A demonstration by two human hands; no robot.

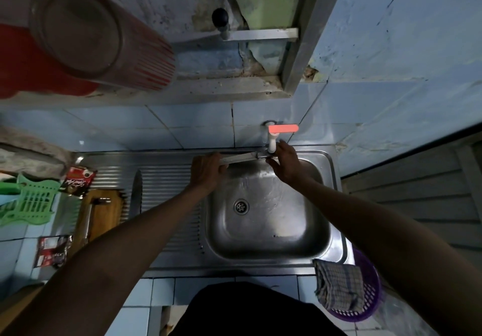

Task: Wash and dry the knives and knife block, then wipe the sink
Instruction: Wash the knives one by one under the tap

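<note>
Clearly, step: we judge the first knife is being rinsed, block untouched.
Sink (331,179): wet basin; wiping comes last.
Knife block (100,215): wooden, lying on the counter left of the drainboard, well apart from the basin.
Second knife (136,192): flat on the drainboard, waiting.
Left hand (207,170): curled round the handle.
Right hand (285,165): fingers on the blade end beneath the tap (271,141).
Knife (242,157): level across the basin's back.
Next: turn it, mind the edge.
Checked cloth (339,286): draped on a purple basket, for drying.
</note>
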